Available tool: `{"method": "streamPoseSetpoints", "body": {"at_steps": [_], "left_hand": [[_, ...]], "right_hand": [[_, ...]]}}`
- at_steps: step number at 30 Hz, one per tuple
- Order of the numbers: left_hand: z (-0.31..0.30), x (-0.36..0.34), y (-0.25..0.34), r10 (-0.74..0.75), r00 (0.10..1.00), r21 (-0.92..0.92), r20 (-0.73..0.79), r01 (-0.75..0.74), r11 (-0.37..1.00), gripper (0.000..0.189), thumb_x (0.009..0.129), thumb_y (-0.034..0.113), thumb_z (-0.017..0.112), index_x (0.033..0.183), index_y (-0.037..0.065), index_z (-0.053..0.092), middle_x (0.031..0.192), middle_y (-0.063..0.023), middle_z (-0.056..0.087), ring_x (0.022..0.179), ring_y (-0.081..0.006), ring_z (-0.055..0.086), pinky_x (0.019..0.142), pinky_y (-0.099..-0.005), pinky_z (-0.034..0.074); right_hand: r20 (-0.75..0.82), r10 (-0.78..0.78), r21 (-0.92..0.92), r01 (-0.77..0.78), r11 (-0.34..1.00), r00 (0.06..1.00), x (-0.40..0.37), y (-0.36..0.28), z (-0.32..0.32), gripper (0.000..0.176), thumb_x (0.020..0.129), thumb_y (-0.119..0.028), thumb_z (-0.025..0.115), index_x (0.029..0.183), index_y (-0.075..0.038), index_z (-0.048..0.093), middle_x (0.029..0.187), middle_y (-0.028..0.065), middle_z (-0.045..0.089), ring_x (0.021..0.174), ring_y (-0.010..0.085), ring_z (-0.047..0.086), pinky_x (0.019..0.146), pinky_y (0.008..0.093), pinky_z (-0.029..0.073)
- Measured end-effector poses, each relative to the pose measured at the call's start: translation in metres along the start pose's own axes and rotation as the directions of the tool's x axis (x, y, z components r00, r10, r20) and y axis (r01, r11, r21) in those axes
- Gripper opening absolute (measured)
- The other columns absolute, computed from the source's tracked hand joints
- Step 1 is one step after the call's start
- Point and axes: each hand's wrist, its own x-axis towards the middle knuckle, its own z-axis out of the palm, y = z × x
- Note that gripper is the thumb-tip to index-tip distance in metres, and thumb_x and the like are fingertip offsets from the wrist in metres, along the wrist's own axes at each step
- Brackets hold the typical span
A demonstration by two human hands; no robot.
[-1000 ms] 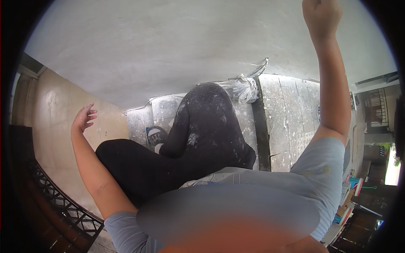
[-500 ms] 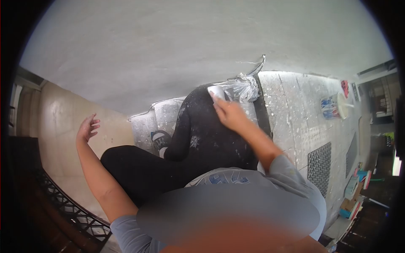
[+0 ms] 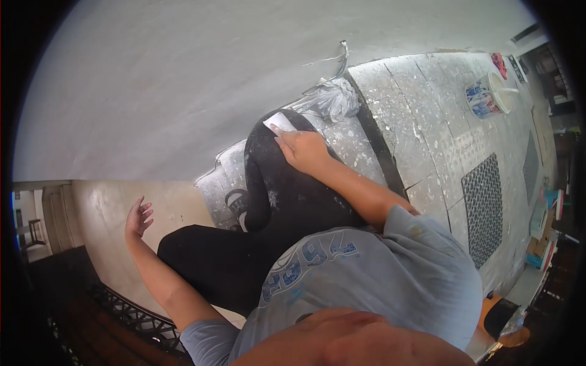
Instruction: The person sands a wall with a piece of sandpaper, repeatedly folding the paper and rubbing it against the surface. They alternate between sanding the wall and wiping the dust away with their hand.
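Observation:
Out at the left, over the beige floor, my left hand (image 3: 139, 218) is raised with its fingers apart and holds nothing. My right hand (image 3: 303, 149) grips a small white flat piece (image 3: 281, 122) between thumb and fingers, over the bent knee of my black trousers (image 3: 299, 189), near the wall. The trousers carry pale smudges. Beyond the knee rises a smooth grey wall (image 3: 183, 91). What the underside of the white piece touches cannot be made out.
Crumpled clear plastic (image 3: 339, 100) and a cable (image 3: 345, 58) lie by the wall's foot. On the speckled tile floor (image 3: 409, 116) are a paint-stained bucket (image 3: 486, 97) and a dark patterned mat (image 3: 483, 207). A dark lattice railing (image 3: 134, 314) runs at the lower left.
The whole view has tilted and shifted. My right hand, with the white piece, shows further left in the picture. My left hand appears slightly lower, its fingers still apart.

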Motion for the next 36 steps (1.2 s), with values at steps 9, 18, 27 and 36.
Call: {"method": "streamPoseSetpoints", "body": {"at_steps": [9,18,27,36], "left_hand": [[0.012,0.005,0.011,0.005,0.999,0.057,-0.033,-0.003,0.998,0.065,0.096,0.055,0.057,0.150,0.022,0.041,0.126,-0.0019,0.062,0.111,-0.0211,0.055,0.097,-0.0467,0.043],[-0.003,0.031,0.033,0.279,0.620,-0.033,-0.733,-0.442,0.896,0.098,0.099,0.061,0.049,0.160,-0.001,0.006,0.160,-0.0258,0.028,0.145,-0.0390,0.033,0.115,-0.0605,0.027],[0.168,0.001,0.143,0.937,-0.349,0.926,-0.019,-0.360,-0.116,0.079,0.093,0.052,0.058,0.159,0.019,0.032,0.169,-0.0112,0.017,0.156,-0.0396,0.009,0.115,-0.0749,-0.004],[0.326,0.030,0.151,0.722,-0.085,0.725,0.687,0.012,-0.689,0.091,0.089,0.052,0.063,0.163,0.031,0.014,0.171,0.0100,0.005,0.158,-0.0189,0.003,0.121,-0.0634,-0.011]], "right_hand": [[0.027,-0.001,0.077,-0.002,0.997,1.000,0.004,0.005,-0.007,0.033,0.094,-0.021,0.065,0.124,-0.012,0.071,0.079,0.0153,0.070,0.069,0.0347,0.068,0.061,0.0439,0.052],[0.051,0.054,0.103,-0.060,0.993,0.997,0.005,0.004,0.003,0.026,0.097,-0.020,0.065,0.107,0.003,0.072,0.074,0.0252,0.066,0.066,0.0388,0.068,0.060,0.0388,0.050],[0.052,0.047,0.146,-0.054,0.988,0.998,0.005,0.012,0.017,0.027,0.095,-0.020,0.066,0.106,0.004,0.072,0.073,0.0256,0.065,0.063,0.0398,0.067,0.058,0.0409,0.049],[0.089,0.076,0.089,-0.084,0.992,0.993,0.007,0.004,0.013,0.026,0.095,-0.017,0.067,0.105,0.006,0.071,0.071,0.0244,0.065,0.062,0.0364,0.068,0.057,0.0390,0.048]]}}
